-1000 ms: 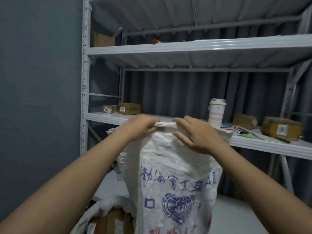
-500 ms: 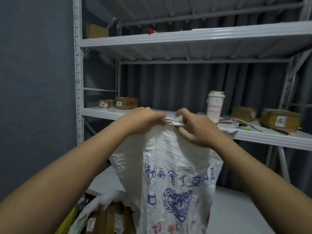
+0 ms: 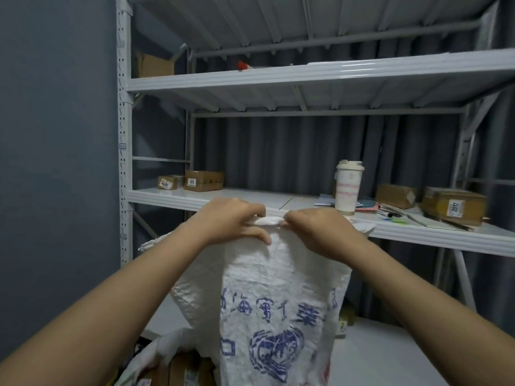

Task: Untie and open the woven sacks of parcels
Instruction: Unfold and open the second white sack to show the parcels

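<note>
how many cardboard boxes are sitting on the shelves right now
5. One on the top shelf at left; two on the middle shelf at left; two on the middle shelf at right. More may be hidden behind the sack.

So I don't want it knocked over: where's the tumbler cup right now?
The tumbler cup stands upright on the middle shelf, right of centre in the head view, beyond the right hand and beside scattered papers.

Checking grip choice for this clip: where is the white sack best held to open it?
At its bunched top edge, coming from above on either side, as the left hand and right hand do. The sack stands upright, and its mouth is gathered into a narrow strip there.
</note>
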Available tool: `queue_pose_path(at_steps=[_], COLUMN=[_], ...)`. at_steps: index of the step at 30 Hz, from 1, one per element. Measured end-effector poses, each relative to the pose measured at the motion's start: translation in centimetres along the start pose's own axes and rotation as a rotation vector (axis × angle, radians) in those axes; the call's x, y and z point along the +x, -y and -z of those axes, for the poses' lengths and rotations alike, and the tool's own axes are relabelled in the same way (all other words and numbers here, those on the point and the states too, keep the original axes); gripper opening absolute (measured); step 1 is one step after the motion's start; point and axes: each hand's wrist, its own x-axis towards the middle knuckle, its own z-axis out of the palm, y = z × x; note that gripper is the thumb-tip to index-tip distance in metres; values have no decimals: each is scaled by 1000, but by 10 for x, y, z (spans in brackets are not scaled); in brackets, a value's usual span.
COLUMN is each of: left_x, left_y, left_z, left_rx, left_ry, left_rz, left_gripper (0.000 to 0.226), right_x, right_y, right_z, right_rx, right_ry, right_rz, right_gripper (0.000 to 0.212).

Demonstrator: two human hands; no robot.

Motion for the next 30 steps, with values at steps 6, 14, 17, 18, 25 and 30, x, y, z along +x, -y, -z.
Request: queue_pose_path(at_steps=[6,14,17,18,25,30], left_x=[4,2,-3,-4,-4,-11], left_y=[-5,-8,-16,-13,-5,-12], left_z=[1,-4,-15,-20,-24,-56], left_rx=[-90,-331,64,35,-153,101], left_ry=[48,184,-46,-48,37,-405], left_rz=[-16,29,-77,-82,-61,19], left_gripper=[29,30,29,31,18,33], right_x=[-4,-12,-12,-15,-23,-28], right_y=[14,15,14,13,21,19], right_z=[6,-17,-7,-6,-13,-32], right_rx=[25,-86,412,391,40,193], right_ry=[34,82,135,119,18,1], right_rz=[-88,22,-217,-199,-80,-215], right_gripper=[38,33,34,24,30,23])
